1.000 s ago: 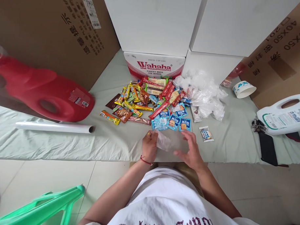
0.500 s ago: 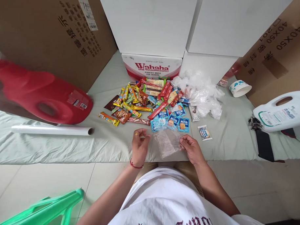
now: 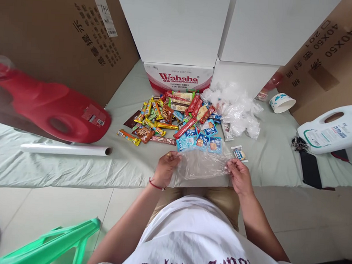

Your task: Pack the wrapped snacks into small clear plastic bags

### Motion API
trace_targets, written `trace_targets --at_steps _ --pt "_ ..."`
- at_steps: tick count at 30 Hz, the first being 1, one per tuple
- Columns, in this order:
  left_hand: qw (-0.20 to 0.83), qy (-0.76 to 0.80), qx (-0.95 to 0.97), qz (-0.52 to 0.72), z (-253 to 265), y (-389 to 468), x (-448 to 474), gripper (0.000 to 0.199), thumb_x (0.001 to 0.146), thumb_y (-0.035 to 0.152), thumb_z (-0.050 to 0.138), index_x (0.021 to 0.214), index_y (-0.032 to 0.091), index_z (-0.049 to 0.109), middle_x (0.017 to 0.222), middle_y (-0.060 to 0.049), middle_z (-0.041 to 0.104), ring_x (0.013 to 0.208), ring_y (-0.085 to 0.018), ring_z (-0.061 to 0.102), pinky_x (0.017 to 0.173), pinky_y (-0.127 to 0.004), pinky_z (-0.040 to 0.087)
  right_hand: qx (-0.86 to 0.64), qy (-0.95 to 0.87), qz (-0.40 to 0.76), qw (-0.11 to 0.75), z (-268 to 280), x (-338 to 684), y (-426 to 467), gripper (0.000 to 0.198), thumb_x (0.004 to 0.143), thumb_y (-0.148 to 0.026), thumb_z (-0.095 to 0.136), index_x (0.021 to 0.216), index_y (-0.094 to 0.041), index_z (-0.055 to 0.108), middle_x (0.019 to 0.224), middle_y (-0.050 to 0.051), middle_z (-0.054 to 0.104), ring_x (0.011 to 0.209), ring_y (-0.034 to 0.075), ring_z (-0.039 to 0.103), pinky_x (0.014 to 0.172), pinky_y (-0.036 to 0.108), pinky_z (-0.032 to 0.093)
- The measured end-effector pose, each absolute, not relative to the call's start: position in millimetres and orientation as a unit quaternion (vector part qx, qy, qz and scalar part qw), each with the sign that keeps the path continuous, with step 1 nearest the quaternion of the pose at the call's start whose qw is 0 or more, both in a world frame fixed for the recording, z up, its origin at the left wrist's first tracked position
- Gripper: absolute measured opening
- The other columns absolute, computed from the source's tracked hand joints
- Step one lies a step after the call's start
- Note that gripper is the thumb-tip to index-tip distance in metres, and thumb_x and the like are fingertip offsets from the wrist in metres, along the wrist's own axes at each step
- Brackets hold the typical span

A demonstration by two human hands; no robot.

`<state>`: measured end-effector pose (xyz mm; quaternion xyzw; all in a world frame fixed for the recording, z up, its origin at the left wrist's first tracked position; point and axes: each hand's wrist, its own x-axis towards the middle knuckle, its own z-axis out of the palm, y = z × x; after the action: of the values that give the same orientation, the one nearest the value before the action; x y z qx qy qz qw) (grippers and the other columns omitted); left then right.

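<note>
Now my left hand has joined my right hand in pinching the clear plastic bag, spreading it wide.

Clear bag, held earlier first by the left hand alone, then by the right hand alone, now spread wide between both; right hand shifted rightward, just near of the small wrapped biscuit.
</note>
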<state>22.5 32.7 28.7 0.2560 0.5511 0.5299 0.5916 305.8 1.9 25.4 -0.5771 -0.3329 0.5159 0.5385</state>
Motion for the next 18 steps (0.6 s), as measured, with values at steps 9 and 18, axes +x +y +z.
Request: trace_targets --at_steps 9,18 --pt "0.611 0.529 0.254 0.532 41 28 21 0.052 0.062 0.038 0.089 0.100 0.022 0.058 0.074 0.008 0.058 0.062 -0.010 0.060 0.059 -0.024 0.051 -0.683 -0.484 0.253 0.485 20 334 -7 0.041 0.087 -0.056 0.071 0.106 -0.020 0.067 0.088 0.005 0.063 0.078 0.020 0.058 0.070 0.035 0.053" --pt "0.535 0.571 0.295 0.548 38 38 52 0.044 0.072 0.040 0.080 0.103 0.025 0.052 0.065 0.012 0.052 0.043 -0.010 0.052 0.042 -0.023 0.031 -0.408 -0.823 0.150 0.365 47 251 -18 0.031 0.095 -0.033 0.071 0.125 -0.028 0.068 0.114 0.011 0.066 0.106 0.027 0.059 0.094 0.045 0.053"
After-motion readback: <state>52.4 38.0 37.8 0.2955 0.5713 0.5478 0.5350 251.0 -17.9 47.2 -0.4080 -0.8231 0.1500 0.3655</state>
